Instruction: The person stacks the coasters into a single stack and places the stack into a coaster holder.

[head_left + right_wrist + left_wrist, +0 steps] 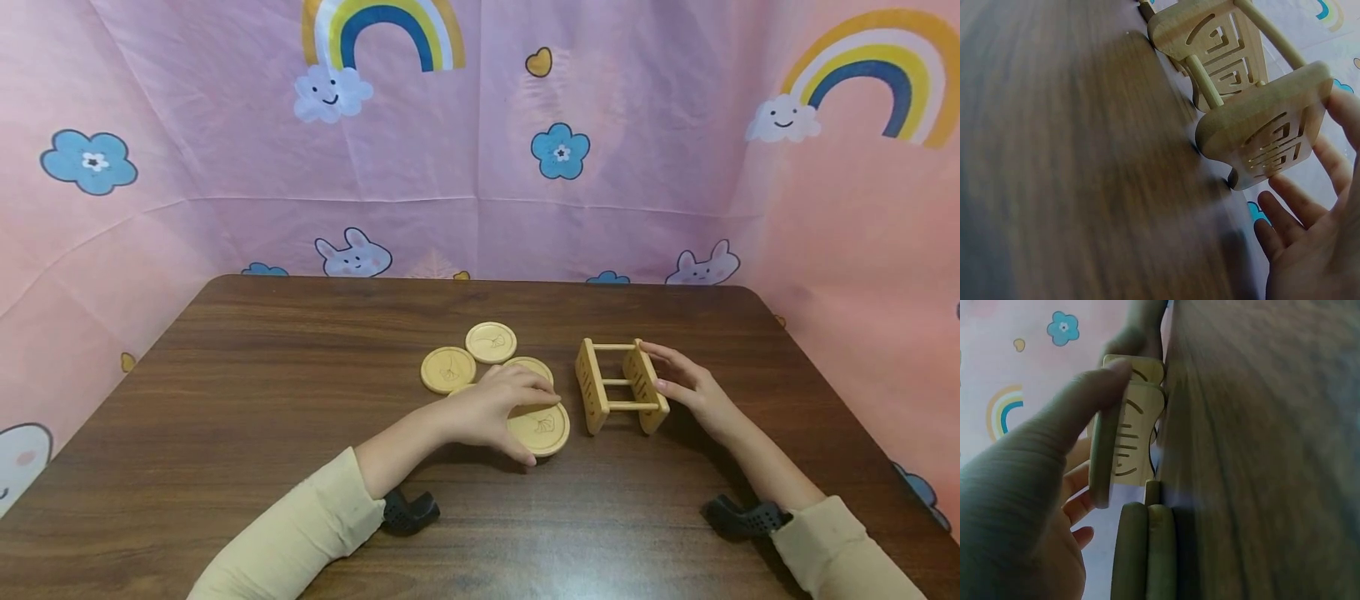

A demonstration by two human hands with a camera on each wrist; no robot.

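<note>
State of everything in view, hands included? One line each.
Left hand: grips a disc.
Held disc: raised off the table, engraved side up.
Right hand: fingers extended, touching the rack.
Rack: standing on the table.
Far disc: lying flat, engraved side up.
Leftmost disc: lying flat, engraved side up.
Disc behind left hand: partly hidden.
</note>
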